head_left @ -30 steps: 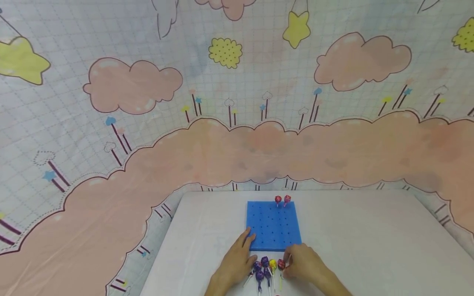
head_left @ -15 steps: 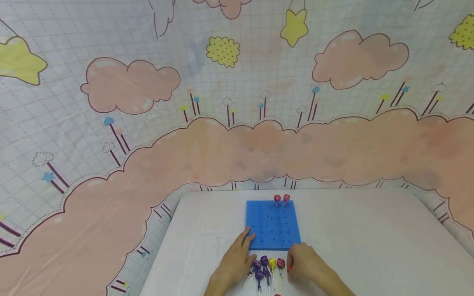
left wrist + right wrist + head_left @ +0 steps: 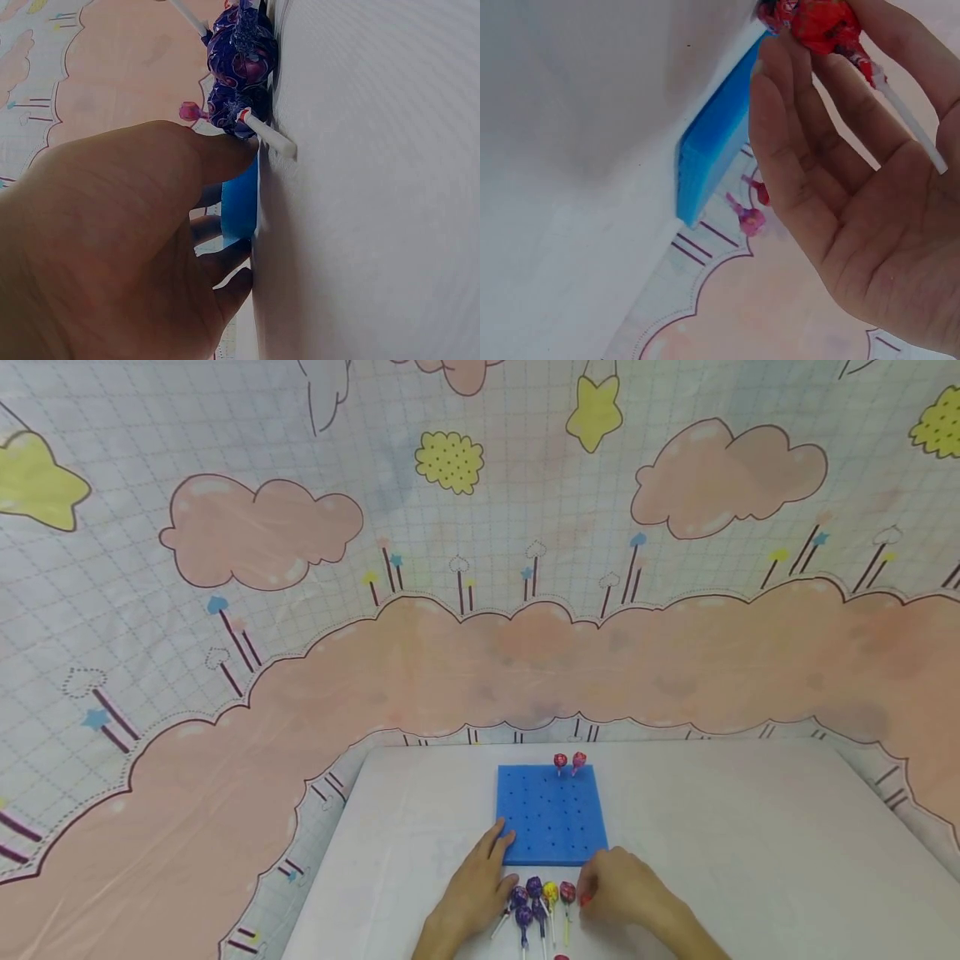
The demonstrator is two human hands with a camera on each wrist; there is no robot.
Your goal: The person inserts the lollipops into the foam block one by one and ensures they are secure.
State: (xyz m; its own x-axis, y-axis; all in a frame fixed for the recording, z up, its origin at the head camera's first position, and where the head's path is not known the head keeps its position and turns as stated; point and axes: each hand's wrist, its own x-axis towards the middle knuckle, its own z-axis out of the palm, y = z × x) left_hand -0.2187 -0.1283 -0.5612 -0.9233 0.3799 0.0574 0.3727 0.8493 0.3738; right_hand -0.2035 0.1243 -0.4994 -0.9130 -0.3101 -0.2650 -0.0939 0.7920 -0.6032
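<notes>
My right hand (image 3: 624,889) pinches a red-wrapped lollipop (image 3: 825,26) by its head, and its white stick points back toward the palm in the right wrist view. Just ahead lies the near right corner of a blue board (image 3: 551,818) dotted with small holes. My left hand (image 3: 474,887) rests with extended fingers at the board's near left edge. Beside its thumb are several purple lollipops (image 3: 522,914), lying in a bunch. To their right lie a yellow lollipop (image 3: 551,892) and a dark red lollipop (image 3: 567,892).
A red lollipop (image 3: 560,761) and a pink lollipop (image 3: 579,760) stand upright at the board's far right corner. The white table (image 3: 712,827) extends to both sides. A cloud-patterned cloth (image 3: 480,668) hangs behind it. Another red head shows at the bottom frame edge.
My right hand has shifted slightly away from the dark red lollipop, and a bit of red now shows between its fingers. The left hand stays at the board's edge.
</notes>
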